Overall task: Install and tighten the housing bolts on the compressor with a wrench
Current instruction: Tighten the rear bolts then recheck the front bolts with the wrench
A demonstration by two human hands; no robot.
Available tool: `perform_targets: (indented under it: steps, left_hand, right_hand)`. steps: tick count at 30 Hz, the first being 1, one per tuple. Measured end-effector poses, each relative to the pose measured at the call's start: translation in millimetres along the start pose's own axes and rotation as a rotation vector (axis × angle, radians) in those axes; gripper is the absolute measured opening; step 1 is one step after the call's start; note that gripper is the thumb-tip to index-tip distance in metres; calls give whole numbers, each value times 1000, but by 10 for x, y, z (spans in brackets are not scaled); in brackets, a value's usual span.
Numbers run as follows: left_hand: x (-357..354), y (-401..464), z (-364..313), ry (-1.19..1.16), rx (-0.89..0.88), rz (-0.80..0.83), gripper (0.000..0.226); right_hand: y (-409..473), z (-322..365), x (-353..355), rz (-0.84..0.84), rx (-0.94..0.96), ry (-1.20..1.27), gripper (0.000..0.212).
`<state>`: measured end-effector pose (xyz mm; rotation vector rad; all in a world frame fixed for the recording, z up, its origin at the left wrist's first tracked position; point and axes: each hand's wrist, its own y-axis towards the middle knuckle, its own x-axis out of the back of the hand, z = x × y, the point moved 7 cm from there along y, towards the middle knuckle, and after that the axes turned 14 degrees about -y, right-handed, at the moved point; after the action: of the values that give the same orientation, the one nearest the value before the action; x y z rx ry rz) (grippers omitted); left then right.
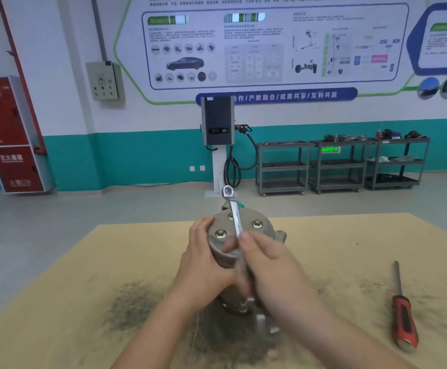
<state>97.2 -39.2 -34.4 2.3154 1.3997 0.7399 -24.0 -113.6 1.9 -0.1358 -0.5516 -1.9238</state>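
The compressor [239, 243] is stood upright on the counter [350, 249], near its middle, end face tilted toward the camera. Three bolts are seen on that face: one at left [220, 233], one at right [257, 223], one at the far side [230, 216] partly crossed by the wrench [235, 214]. Whether further bolts sit on the near edge cannot be told; that part is covered by the hands.

The left hand [203, 265] is wrapped round the left flank of the housing, fingers curled on its rim. The right hand [267, 265] is closed round the wrench shank; the lower end of the wrench is hidden in the grip and motion-blurred. The ring end is raised free above the compressor, engaged on nothing. The lower body of the compressor is screened by both wrists and blurred.

Dark grit is spread over the counter round the base. A red-handled screwdriver [402, 312] is laid well apart at right. Beyond the counter a charging post [217, 123], grey shelf carts [339, 166] and a red cabinet [9, 134] are noted by the wall; poster text is illegible.
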Motion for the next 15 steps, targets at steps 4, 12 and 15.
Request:
perform_targets:
  steps: [4, 12, 15]
  left_hand:
    - [-58, -7, 94, 48, 14, 50, 98]
    - [-32, 20, 169, 21, 52, 86, 106]
    - [-40, 26, 146, 29, 50, 82, 107]
  right_hand:
    - [-38, -269, 490, 177, -46, -261, 35]
    - [123, -355, 725, 585, -124, -414, 38]
    - [267, -276, 827, 712, -174, -487, 38]
